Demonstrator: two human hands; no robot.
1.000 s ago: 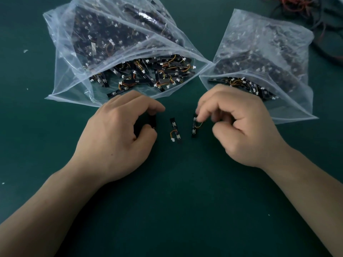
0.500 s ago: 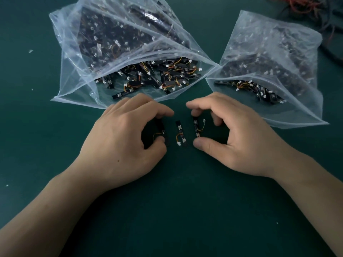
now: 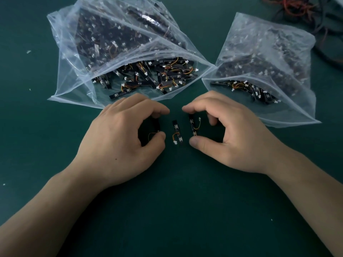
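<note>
Pinching left board [image 3: 157,125] with left hand [image 3: 118,143], right board [image 3: 192,125] with right hand [image 3: 237,140]; a slip could've snagged the middle board [image 3: 176,129] and bent its wire [image 3: 174,136].

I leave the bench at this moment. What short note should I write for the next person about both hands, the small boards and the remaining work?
Left hand pinches the left board by its ends, on the green mat.
Right hand pinches the right board the same way.
The middle board lies free between them.
Done: three boards are out, side by side.
Left: probably many more; the left bag and the right bag, both open, hold plenty.
</note>
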